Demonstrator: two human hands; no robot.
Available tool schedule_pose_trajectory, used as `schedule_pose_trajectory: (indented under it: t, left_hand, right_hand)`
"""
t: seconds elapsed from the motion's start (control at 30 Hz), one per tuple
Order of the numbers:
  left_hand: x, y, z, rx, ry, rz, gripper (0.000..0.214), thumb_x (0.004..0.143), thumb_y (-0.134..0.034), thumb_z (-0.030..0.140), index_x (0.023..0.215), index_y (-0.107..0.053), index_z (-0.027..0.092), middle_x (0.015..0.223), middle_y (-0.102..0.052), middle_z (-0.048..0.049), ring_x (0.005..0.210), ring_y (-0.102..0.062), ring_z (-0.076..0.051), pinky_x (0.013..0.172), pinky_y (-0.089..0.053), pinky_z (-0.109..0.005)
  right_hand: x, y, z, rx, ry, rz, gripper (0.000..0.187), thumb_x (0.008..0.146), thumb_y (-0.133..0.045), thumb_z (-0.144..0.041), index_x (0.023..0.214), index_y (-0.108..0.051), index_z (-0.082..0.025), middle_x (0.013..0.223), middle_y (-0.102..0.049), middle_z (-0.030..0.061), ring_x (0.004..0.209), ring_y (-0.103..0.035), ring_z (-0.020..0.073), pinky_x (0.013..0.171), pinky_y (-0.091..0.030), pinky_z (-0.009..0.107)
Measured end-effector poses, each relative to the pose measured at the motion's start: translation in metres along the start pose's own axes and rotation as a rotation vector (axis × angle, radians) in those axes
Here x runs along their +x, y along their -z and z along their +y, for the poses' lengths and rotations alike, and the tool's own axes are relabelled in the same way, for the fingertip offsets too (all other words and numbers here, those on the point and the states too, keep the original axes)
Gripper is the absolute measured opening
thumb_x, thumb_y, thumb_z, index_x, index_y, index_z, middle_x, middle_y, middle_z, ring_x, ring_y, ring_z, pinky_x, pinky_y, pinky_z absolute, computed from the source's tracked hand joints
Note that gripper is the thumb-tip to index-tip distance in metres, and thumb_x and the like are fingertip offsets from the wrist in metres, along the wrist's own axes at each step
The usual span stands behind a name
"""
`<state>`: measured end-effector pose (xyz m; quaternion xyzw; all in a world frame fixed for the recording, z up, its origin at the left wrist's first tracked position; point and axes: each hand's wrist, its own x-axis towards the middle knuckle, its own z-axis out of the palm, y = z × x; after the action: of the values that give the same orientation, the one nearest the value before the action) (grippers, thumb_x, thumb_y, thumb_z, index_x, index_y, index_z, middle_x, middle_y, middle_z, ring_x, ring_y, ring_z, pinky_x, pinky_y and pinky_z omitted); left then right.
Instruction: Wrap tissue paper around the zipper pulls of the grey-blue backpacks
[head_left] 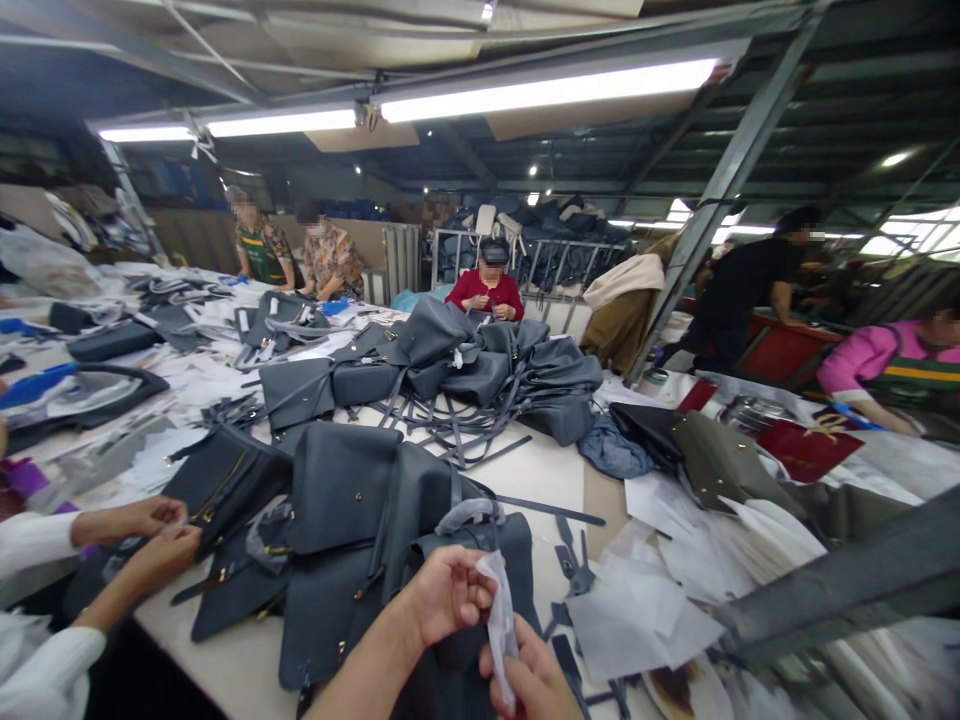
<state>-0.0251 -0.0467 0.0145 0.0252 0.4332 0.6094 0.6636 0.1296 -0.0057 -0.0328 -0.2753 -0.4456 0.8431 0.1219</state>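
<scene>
Between my two hands runs a narrow strip of folded white tissue paper (498, 610). My left hand (452, 597) pinches its upper end, fingers curled. Lower down, my right hand (531, 670) grips the other end between thumb and fingers. Directly beneath lies a dark blue-grey leather bag (517, 545), its top handle (471, 512) wrapped in pale material. Left of it, a similar bag with a flap (345, 490) lies on the table, touching others. My hands and forearms hide part of the nearest bag.
A co-worker's hands (161, 540) work at a bag on my left. Bags and loose straps (457, 430) pile up ahead. Sheets of white paper (645, 610) and a slanted metal post (847, 570) are at right. Another person in red (487, 285) sits across the table.
</scene>
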Motion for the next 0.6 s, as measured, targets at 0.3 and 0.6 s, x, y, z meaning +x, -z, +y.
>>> schedule_pose_trajectory:
  t: [0.3,0.6]
  left_hand:
    - [0.005,0.0,-0.011,0.111,-0.101,0.019,0.032,0.056,-0.073,0.016,0.086,-0.068,0.008,0.045,-0.05,0.004,0.034,-0.031,-0.002,0.035,-0.006,-0.015]
    - [0.002,0.003,-0.008,0.137,-0.057,-0.088,0.035,0.056,-0.062,0.022,0.088,-0.069,0.008,0.064,-0.062,-0.0035,0.046,-0.051,-0.007,0.038,-0.027,-0.016]
  right_hand:
    - [-0.002,0.005,-0.002,0.023,-0.054,-0.069,0.031,0.067,-0.072,-0.028,0.092,-0.057,-0.019,0.065,-0.059,-0.006,0.035,-0.034,-0.0001,0.033,-0.025,0.012]
    - [-0.009,0.009,-0.009,0.243,-0.12,-0.162,0.043,0.064,-0.083,-0.039,0.094,-0.058,-0.02,0.063,-0.058,-0.0059,0.036,-0.025,-0.0028,0.034,-0.015,0.011]
